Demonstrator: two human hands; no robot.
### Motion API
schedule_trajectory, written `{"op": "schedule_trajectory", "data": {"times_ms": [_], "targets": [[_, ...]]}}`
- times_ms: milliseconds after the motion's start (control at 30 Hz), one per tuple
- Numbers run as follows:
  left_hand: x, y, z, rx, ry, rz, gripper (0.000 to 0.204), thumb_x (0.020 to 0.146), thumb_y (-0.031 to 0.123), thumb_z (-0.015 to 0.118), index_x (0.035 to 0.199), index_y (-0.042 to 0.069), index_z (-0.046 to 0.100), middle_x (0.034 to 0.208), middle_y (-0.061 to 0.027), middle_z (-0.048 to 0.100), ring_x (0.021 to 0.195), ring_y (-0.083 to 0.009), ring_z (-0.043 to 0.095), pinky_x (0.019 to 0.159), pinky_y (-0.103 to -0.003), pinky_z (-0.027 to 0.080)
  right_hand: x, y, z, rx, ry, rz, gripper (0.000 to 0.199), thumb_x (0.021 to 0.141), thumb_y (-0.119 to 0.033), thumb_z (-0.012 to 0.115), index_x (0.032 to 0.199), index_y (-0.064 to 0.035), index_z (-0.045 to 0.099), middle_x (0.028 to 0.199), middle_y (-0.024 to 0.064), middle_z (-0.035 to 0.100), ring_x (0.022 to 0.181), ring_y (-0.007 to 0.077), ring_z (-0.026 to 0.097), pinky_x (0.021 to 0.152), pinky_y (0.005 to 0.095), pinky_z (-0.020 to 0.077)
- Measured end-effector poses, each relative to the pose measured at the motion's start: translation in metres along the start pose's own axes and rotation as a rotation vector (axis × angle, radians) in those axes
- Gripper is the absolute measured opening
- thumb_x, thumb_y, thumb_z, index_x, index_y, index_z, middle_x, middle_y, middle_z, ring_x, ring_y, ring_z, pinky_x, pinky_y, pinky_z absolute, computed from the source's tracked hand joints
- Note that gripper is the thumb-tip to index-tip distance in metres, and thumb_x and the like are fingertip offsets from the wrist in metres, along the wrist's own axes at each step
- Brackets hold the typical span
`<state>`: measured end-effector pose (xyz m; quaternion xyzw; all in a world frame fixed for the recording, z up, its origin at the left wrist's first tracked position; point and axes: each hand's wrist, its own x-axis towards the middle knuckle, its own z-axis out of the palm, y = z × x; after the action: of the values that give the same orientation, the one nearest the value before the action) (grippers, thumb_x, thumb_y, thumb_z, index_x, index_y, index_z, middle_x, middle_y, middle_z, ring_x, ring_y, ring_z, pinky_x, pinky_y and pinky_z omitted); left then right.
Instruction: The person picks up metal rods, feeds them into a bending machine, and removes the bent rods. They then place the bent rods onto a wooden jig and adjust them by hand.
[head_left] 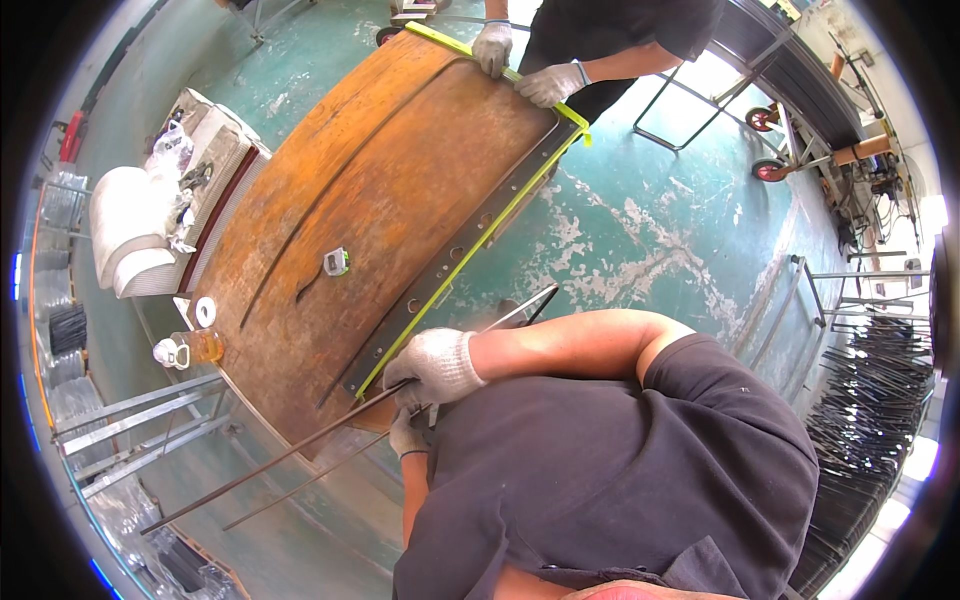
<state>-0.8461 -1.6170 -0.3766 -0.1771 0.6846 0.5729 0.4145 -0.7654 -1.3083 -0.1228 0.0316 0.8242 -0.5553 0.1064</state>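
My right hand (432,366), in a pale knitted glove, is closed around a long thin metal rod (290,452) at the near edge of the worktable (370,190). The rod slants down to the left, and a bright metal length shows beyond the hand, ending in a corner near my right forearm. My left hand (408,436), also gloved, is lower down beside a second thin rod (300,490); its fingers are mostly hidden by my right hand and shirt. Whether the two rods join is hidden by my arm. A dark strip with holes (440,278) lies along the table's right side.
Across the table, another person's gloved hands (520,68) rest at the yellow-green edging (440,38). On the brown top lie a tape measure (336,262) and a dark strip. A tape roll (205,311) and an amber bottle (205,347) stand at the left corner, near metal racks (140,410).
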Motion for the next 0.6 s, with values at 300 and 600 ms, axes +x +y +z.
{"op": "schedule_trajectory", "data": {"times_ms": [300, 600], "targets": [[-0.009, 0.01, 0.01, 0.006, 0.037, -0.056, 0.016, 0.1, 0.007, 0.054, 0.099, -0.003, 0.066, 0.103, -0.0124, 0.067, 0.099, -0.0268, 0.07, 0.09, -0.041, 0.062, -0.002, 0.0, 0.001, 0.012, 0.004, 0.004, 0.038, 0.09, -0.033, 0.073, 0.121, -0.0128, 0.076, 0.108, 0.0175, 0.077, 0.105, 0.0394, 0.072, 0.09, 0.0466, 0.0554], [-0.018, 0.007, 0.004, 0.597, -0.104, 0.368, 0.017, 0.1, 0.007, 0.054, 0.101, -0.002, 0.069, 0.102, -0.0133, 0.071, 0.095, -0.0254, 0.071, 0.084, -0.035, 0.06, -0.004, 0.0, 0.004, -0.029, 0.038, -0.015, 0.032, 0.091, -0.029, 0.074, 0.118, -0.011, 0.075, 0.105, 0.0177, 0.076, 0.1, 0.0389, 0.072, 0.086, 0.0462, 0.0568]]}}
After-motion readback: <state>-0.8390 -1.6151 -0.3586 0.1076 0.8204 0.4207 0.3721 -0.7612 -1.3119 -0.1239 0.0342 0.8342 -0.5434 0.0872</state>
